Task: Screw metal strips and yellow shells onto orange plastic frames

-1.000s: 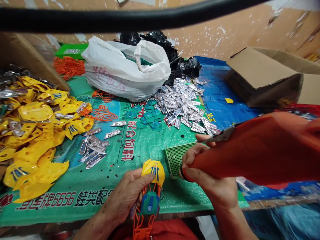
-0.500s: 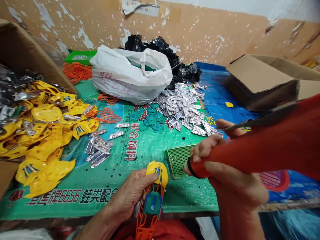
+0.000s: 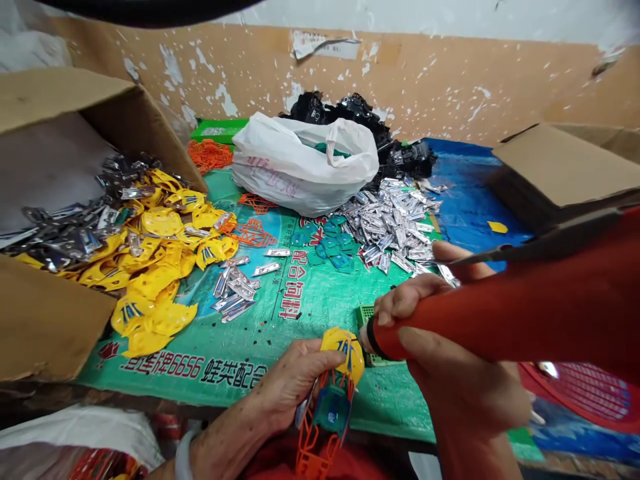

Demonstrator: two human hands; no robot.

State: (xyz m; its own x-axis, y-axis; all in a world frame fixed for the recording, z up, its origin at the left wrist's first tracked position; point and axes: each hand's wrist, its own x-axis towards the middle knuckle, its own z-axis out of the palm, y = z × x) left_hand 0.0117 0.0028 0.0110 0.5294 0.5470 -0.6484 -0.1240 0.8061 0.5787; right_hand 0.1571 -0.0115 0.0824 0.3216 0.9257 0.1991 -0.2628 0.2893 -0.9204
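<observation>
My left hand [image 3: 295,377] is closed around a plastic toy assembly, its thumb pressed on the yellow shell piece [image 3: 354,363]. Below that shell a green plate [image 3: 331,408] sits in an orange lattice frame [image 3: 313,453], and a silvery strip shows beside the fingers. My right hand [image 3: 450,353] grips a red electric screwdriver [image 3: 480,313] with a black ring near its front end. The tool's pale tip is at the right edge of the yellow shell; whether it touches a screw I cannot make out. Behind the tip stands a small green mesh basket [image 3: 366,313], partly hidden.
Yellow shells [image 3: 155,280] spill from a cardboard box [image 3: 50,313] on the left. Silver strips [image 3: 393,220] and green plates [image 3: 333,250] lie mid-table by a white bag [image 3: 300,167]. Black parts [image 3: 415,157] are behind; a red basket [image 3: 595,393] and another box [image 3: 555,163] stand right.
The view has swung left. The toy assembly and the screwdriver tip have come together; before, a gap separated them. Both hands keep their grips.
</observation>
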